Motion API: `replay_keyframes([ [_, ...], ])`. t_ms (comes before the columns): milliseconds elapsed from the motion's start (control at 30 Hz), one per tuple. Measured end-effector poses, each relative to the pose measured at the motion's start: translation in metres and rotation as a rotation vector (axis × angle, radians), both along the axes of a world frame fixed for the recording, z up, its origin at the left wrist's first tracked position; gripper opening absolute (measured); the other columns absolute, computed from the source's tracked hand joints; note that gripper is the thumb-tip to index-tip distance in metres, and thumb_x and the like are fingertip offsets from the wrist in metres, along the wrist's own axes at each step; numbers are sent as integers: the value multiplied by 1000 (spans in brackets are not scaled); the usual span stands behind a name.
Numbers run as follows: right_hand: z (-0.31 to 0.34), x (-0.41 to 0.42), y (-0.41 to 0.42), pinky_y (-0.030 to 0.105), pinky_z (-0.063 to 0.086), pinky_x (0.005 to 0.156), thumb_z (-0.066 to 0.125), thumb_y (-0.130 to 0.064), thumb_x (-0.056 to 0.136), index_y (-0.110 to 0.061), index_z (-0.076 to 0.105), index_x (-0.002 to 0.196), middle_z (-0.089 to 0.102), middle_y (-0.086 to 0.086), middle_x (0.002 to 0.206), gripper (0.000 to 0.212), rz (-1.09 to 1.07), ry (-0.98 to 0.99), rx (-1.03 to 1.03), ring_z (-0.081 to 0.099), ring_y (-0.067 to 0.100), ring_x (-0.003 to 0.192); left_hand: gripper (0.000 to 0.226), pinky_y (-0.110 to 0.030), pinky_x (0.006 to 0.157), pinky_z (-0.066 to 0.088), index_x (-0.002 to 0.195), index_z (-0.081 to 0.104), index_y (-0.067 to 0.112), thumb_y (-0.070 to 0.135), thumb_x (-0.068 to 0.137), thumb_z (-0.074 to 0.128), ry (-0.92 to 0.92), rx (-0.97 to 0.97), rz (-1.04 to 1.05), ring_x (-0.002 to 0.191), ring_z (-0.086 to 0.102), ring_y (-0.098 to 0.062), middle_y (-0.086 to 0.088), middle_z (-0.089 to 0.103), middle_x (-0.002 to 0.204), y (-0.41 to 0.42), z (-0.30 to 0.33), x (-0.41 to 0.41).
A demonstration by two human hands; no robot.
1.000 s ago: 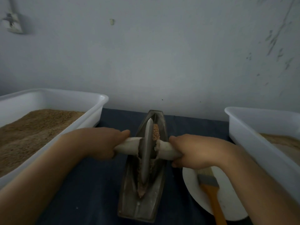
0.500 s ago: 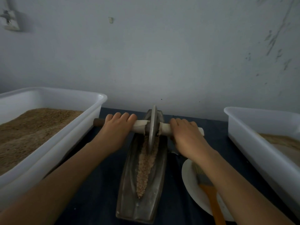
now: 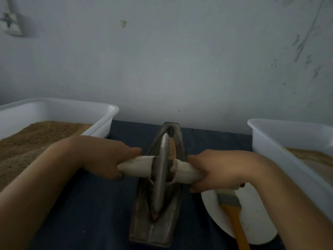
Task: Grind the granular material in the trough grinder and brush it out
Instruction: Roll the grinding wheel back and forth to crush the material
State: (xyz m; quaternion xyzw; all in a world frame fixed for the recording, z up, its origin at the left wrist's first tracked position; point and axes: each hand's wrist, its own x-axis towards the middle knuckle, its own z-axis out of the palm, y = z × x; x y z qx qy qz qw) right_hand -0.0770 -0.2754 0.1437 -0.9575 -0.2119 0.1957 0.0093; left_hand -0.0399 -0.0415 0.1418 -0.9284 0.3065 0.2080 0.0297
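A dark metal trough grinder [image 3: 175, 212] lies lengthwise on the blue cloth in front of me. Its grey grinding wheel [image 3: 161, 174] stands upright in the groove near the middle. My left hand [image 3: 106, 157] grips the white-wrapped axle handle [image 3: 137, 166] on the wheel's left side. My right hand [image 3: 216, 168] grips the handle on the right side. Brown granular material [image 3: 172, 148] shows in the groove beyond the wheel, and a little at the near end. A brush [image 3: 232, 212] with an orange handle rests on a white plate [image 3: 255, 221] at the right.
A white tub [image 3: 75, 109] filled with brown grain stands at the left. Another white tub [image 3: 281, 147] with finer brown material stands at the right. A grey wall rises just behind the grinder. The blue cloth [image 3: 93, 213] covers the table.
Both hands pulled the wheel back toward me from the trough's far end to its middle. Half a second ago it was at the far end, with the grain exposed in front of it.
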Motion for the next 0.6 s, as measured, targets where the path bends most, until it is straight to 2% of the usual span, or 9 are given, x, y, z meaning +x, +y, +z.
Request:
replay_keyframes([
  [100, -6, 7, -1, 23, 42, 64, 61, -32, 88, -18, 52, 106, 55, -3, 92, 25, -29, -37, 21, 54, 11, 83, 27, -22, 71, 37, 97, 31, 30, 20, 91, 55, -39, -28, 34, 77, 46, -5, 12, 46, 85, -6, -9, 8],
  [200, -20, 23, -2, 26, 36, 59, 56, -26, 91, -16, 46, 106, 56, 2, 98, 21, -83, -238, -8, 52, 15, 82, 30, -28, 85, 40, 109, 32, 27, 20, 91, 55, -207, -76, 88, 97, 50, -13, 3, 50, 108, -13, -25, 25],
  [267, -35, 34, -4, 29, 32, 65, 54, -25, 91, -17, 43, 104, 56, 3, 104, 19, -106, -478, -32, 51, 18, 85, 31, -31, 88, 38, 113, 32, 27, 22, 92, 53, -414, -110, 99, 105, 49, -16, 1, 49, 118, -15, -39, 37],
  [333, -49, 43, -6, 34, 31, 76, 54, -26, 90, -17, 44, 109, 54, 2, 109, 24, -132, -678, -25, 50, 21, 97, 35, -34, 91, 36, 119, 32, 25, 22, 91, 52, -624, -163, 112, 109, 47, -17, 2, 46, 121, -17, -54, 46],
  [433, -63, 53, -9, 34, 28, 78, 56, -24, 88, -17, 45, 111, 52, 2, 109, 27, -161, -821, 42, 47, 23, 100, 44, -34, 95, 34, 125, 33, 26, 21, 88, 56, -814, -220, 142, 108, 45, -17, 4, 44, 119, -22, -69, 54],
  [500, -64, 55, -11, 34, 27, 75, 58, -23, 86, -17, 46, 110, 53, 2, 108, 28, -144, -827, 49, 47, 22, 98, 44, -32, 93, 34, 124, 33, 26, 20, 86, 57, -848, -243, 137, 106, 45, -16, 4, 45, 117, -22, -71, 56],
  [600, -59, 53, -12, 31, 25, 70, 57, -23, 87, -17, 44, 110, 53, 1, 108, 27, -106, -768, -16, 49, 21, 98, 37, -34, 91, 36, 122, 34, 24, 23, 90, 53, -756, -219, 131, 108, 48, -18, 3, 47, 118, -19, -64, 52],
])
